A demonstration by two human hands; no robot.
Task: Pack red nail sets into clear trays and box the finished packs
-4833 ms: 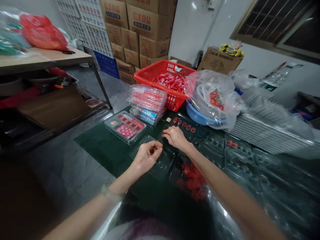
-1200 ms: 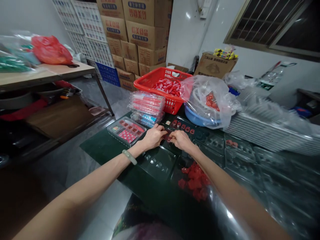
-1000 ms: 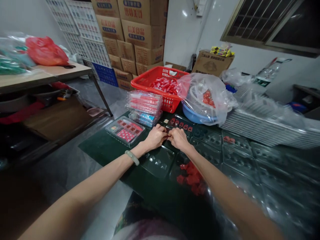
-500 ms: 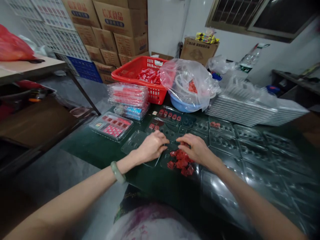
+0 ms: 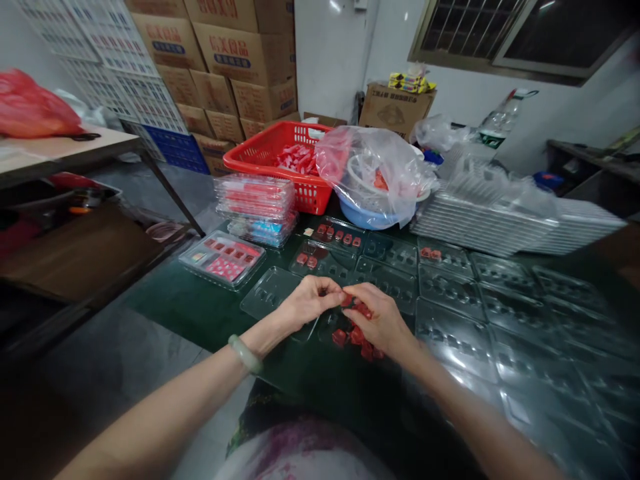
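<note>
My left hand [image 5: 311, 301], with a pale green bangle [image 5: 245, 355] on its wrist, is closed in a pinch. Its fingertips meet those of my right hand [image 5: 376, 319], also closed, around a small red piece [image 5: 347, 301] partly hidden by the fingers. Below and behind the right hand lies a loose pile of small red pieces [image 5: 356, 335], soft or crinkled in look. Clear plastic trays with moulded pockets surround the hands; one tray [image 5: 270, 293] lies left of them. Just beyond, another tray holds two red pieces [image 5: 307, 260] in its pockets.
Behind stand a red basket [image 5: 260, 150] of pink-red sticks, a blue basin [image 5: 367, 215] under a plastic bag, and stacked clear trays [image 5: 465, 220]. At left are packed sets [image 5: 255, 197] and a filled tray [image 5: 223, 260]. More clear trays [image 5: 453, 327] cover the right side.
My hands have come together from a small gap, fingertips now meeting at a small red piece. The view has tilted slightly upward.
</note>
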